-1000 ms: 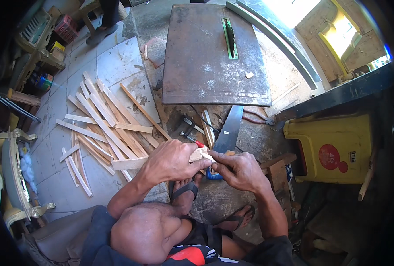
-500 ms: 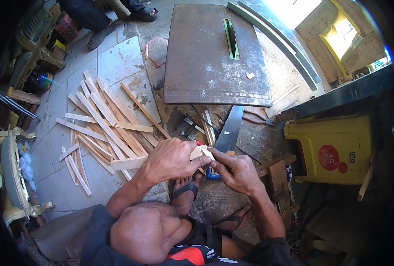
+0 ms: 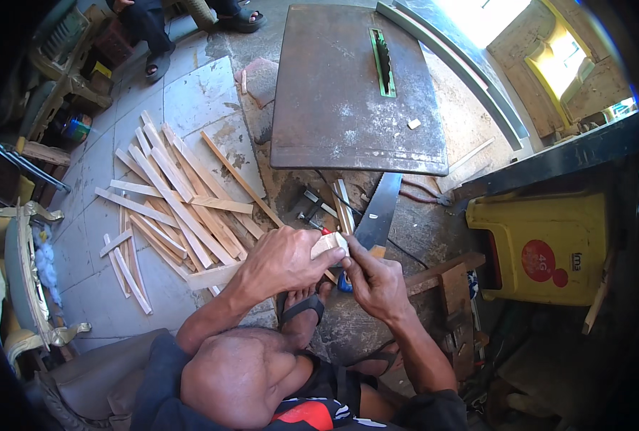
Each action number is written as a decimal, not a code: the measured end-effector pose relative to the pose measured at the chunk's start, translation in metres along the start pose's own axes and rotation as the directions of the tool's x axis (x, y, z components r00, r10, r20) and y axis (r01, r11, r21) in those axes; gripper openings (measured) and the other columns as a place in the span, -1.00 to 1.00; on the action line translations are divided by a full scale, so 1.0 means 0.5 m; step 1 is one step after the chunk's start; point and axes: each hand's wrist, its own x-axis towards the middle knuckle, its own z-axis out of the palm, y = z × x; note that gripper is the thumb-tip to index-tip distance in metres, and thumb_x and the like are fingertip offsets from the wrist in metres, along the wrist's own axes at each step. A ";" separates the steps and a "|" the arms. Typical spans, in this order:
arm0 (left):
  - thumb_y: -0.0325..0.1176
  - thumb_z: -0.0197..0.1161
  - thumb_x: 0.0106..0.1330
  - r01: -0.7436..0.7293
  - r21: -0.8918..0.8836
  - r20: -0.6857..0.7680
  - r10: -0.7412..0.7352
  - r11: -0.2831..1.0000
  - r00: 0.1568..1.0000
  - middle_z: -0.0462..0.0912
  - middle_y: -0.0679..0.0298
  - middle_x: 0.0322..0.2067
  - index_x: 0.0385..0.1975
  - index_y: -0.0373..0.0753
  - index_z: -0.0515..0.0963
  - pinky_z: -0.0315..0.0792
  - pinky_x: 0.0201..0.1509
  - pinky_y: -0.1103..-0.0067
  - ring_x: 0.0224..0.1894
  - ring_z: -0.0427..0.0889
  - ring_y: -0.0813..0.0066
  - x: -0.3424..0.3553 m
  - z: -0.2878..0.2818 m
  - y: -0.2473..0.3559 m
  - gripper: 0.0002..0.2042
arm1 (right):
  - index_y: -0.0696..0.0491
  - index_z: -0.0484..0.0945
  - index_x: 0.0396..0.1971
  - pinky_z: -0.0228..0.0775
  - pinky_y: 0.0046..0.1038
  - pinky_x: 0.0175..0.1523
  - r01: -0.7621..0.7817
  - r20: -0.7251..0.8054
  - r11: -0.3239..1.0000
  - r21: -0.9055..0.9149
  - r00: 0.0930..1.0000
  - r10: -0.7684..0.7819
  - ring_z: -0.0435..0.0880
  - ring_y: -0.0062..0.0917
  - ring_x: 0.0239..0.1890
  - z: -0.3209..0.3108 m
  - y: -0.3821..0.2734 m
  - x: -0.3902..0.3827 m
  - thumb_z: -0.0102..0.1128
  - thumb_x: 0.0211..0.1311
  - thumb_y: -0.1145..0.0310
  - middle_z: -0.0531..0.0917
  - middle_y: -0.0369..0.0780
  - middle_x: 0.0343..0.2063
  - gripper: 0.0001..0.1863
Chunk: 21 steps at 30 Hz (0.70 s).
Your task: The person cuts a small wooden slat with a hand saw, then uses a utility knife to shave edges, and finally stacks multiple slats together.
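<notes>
My left hand (image 3: 272,262) is closed round a pale wooden strip (image 3: 209,276) that runs off to the left, its squared end (image 3: 328,246) showing at my thumb. My right hand (image 3: 373,284) is closed at that end, thumb and fingertips pressed to the wood; any small piece between them is hard to make out. Just beyond my hands lie a handsaw (image 3: 382,207) with a blue handle, a red-handled clamp (image 3: 311,215) and a few upright-angled strips (image 3: 344,202). A pile of several wooden strips (image 3: 183,208) lies on the tiles to the left.
Ahead stands a metal table saw (image 3: 319,100) with long metal bars (image 3: 470,72) beside it; pliers (image 3: 427,195) lie below. A yellow plastic stool (image 3: 520,244) is at right, carved furniture (image 3: 32,273) at left. Another person's sandalled feet (image 3: 158,65) are at the top left.
My right hand has shifted a little left and turned more upright at the wood's end. The other person's legs and feet have come further into view at the top left.
</notes>
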 end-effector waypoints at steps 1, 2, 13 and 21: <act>0.17 0.24 0.37 -0.023 0.011 0.016 0.023 1.000 1.000 0.69 -0.14 -0.51 -0.32 -0.33 0.72 0.58 -0.24 0.12 -0.36 0.74 -0.18 0.002 0.000 -0.004 -0.45 | 0.05 0.61 0.24 0.51 -0.31 -0.38 0.044 0.015 0.998 -0.040 0.999 -0.043 0.74 -0.19 -0.54 -0.006 0.005 0.001 0.29 0.39 0.36 0.64 0.04 -0.57 -0.57; 0.17 0.23 0.38 -0.047 0.021 0.031 0.046 0.999 0.998 0.69 -0.15 -0.50 -0.32 -0.32 0.72 0.58 -0.24 0.12 -0.35 0.74 -0.19 0.002 -0.003 -0.010 -0.46 | 0.04 0.61 0.24 0.52 -0.25 -0.36 0.050 0.074 0.998 -0.035 0.996 -0.048 0.74 -0.15 -0.51 -0.017 0.008 0.005 0.28 0.39 0.33 0.67 0.03 -0.53 -0.56; 0.20 0.25 0.38 -0.030 -0.019 -0.017 0.030 0.999 0.999 0.69 -0.18 -0.47 -0.20 -0.31 0.70 0.57 -0.23 0.10 -0.33 0.73 -0.22 0.006 -0.001 -0.005 -0.44 | 0.09 0.56 0.28 0.51 -0.33 -0.37 0.012 -0.173 1.000 -0.020 0.985 -0.016 0.72 -0.29 -0.56 0.022 0.001 0.005 0.25 0.43 0.36 0.68 0.02 -0.52 -0.55; 0.18 0.29 0.38 -0.164 -0.238 -0.150 0.130 0.957 0.980 0.70 -0.12 -0.41 -0.17 -0.34 0.65 0.54 -0.24 0.19 -0.26 0.72 -0.20 -0.004 -0.016 -0.021 -0.45 | 0.14 0.54 0.24 0.58 -0.38 -0.25 -0.096 0.016 0.970 0.225 0.995 0.094 0.81 -0.31 -0.35 -0.018 -0.021 0.017 0.10 0.53 0.35 0.74 -0.04 -0.34 -0.62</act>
